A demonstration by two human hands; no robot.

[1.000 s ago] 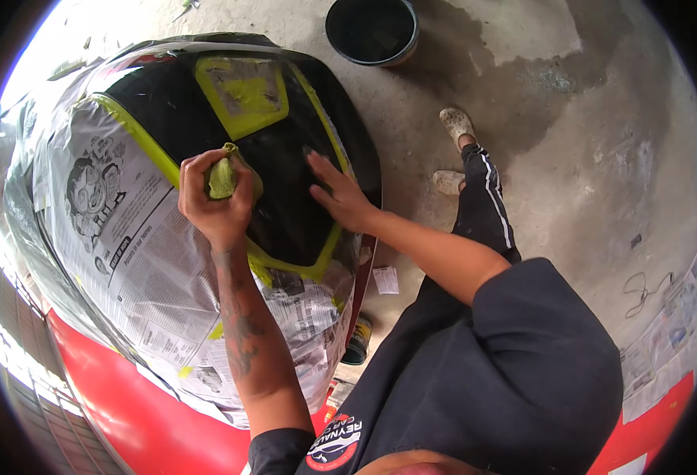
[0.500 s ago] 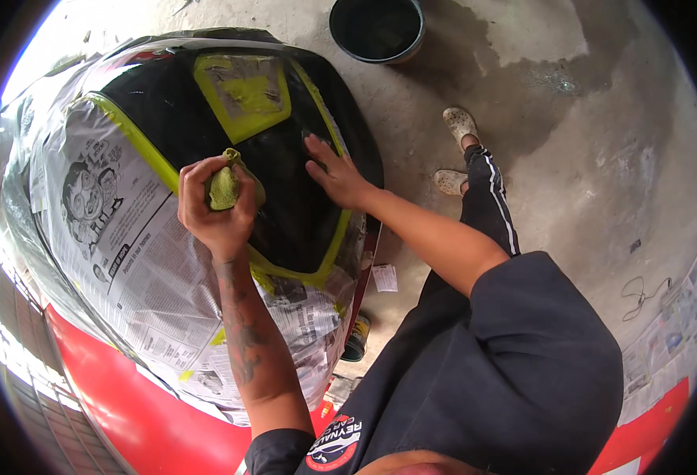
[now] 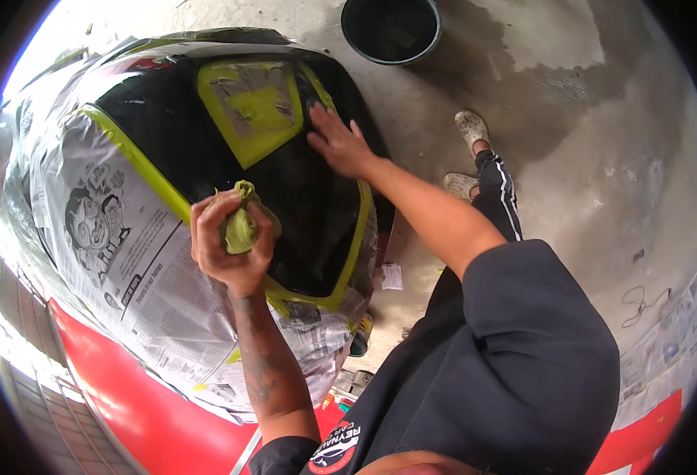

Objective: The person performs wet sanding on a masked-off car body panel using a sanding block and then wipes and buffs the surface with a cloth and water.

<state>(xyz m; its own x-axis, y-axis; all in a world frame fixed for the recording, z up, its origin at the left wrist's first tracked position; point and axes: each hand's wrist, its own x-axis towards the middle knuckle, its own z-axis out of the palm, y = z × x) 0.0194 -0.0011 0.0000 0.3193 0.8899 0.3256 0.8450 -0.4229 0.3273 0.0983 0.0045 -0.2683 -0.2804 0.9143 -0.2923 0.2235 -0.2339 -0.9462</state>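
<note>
My left hand [image 3: 234, 237] is closed around a bunched yellow-green cloth [image 3: 241, 229]. It is over the left part of a glossy black car panel [image 3: 285, 198], near the yellow-green masking tape [image 3: 139, 154] along its edge. On the panel's right side my right hand [image 3: 340, 144] lies with fingers stretched out, holding nothing, its palm hidden. Left of and ahead of that hand, a taped-off patch [image 3: 253, 107] has brownish covering inside a yellow-green border. Newspaper sheets [image 3: 150, 269] cover the car body around the black area.
A dark round bucket [image 3: 390, 32] stands on the concrete floor [image 3: 554, 206] ahead. A red car panel [image 3: 150, 419] shows below the newspaper. A small can [image 3: 362, 336] and a paper scrap [image 3: 392, 276] are by the car. At right lie a thin wire [image 3: 641, 305] and newspapers [image 3: 665, 340].
My right hand has slid farther away along the panel, up beside the taped patch. My left hand, still gripping the cloth, has come slightly nearer. The whole view has shifted a little.
</note>
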